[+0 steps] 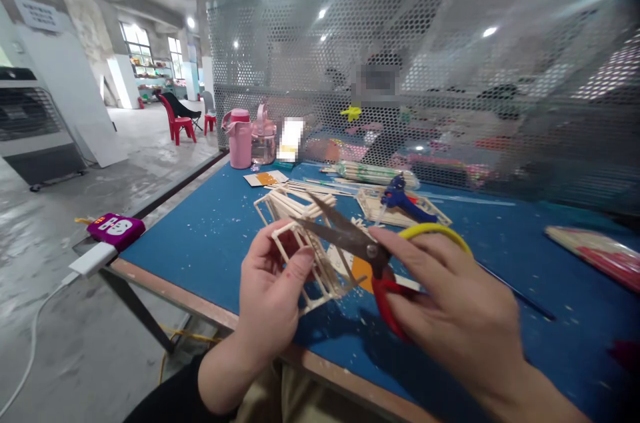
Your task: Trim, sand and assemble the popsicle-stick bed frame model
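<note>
My left hand [273, 283] is closed round a small frame of pale wooden sticks [320, 286], holding it above the blue tabletop. In my right hand [450, 296] is a pair of scissors [350, 236] with a red and a yellow handle loop. Its blades are parted and point left, overlapping the top of the stick frame in view; I cannot tell whether they touch it. Behind my left hand stands another stick frame [280, 203]. A blue glue gun [407, 203] rests on a flat stick frame [367, 203] further back.
Bundled sticks [375, 173] lie along the perforated metal screen [300, 30]. A pink flask [240, 143] and a clear pink bottle [263, 136] stand at the back left. A purple power strip [116, 230] sits at the left corner. A red-and-cream packet [595, 250] lies right.
</note>
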{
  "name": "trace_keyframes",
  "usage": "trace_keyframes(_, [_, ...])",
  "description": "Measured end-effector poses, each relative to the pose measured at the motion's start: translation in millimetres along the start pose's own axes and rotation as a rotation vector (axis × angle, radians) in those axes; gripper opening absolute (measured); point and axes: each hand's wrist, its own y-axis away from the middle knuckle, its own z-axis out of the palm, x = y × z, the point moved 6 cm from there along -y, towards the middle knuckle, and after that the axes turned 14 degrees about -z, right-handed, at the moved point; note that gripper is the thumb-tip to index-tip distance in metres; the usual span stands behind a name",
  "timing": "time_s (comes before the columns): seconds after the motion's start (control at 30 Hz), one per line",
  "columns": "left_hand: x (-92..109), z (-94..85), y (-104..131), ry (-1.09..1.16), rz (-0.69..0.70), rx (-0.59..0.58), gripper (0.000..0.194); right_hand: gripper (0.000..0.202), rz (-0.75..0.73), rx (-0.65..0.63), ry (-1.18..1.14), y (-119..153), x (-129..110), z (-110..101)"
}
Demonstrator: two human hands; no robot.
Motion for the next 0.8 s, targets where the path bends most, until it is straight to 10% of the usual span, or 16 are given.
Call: trace_keyframes(0.8, [-2.7,0.2,0.8,0.019,-0.042,0.025,0.025,0.068,-0.261,-0.022,0.236,13.6,-3.8,-0.7])
